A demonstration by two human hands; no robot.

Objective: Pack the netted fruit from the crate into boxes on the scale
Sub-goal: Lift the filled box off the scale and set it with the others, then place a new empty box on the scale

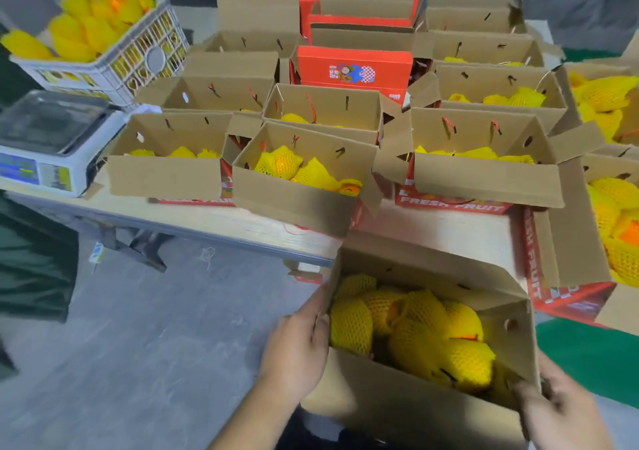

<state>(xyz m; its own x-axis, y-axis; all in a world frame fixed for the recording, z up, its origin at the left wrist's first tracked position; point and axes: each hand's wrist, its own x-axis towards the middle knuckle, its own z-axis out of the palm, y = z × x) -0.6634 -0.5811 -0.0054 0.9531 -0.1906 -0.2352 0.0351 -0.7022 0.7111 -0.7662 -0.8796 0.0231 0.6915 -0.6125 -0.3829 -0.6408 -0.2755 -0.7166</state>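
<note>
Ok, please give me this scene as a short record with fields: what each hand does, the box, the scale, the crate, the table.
left hand: grips the left end wall of the held box
right hand: holds the right end of it, fingers over the rim
held box: open, full of netted fruit, in front of the table
scale: far left on the table, its pan bare
crate: behind the scale, heaped with netted fruit
table: rows of open boxes, several holding fruit
</note>
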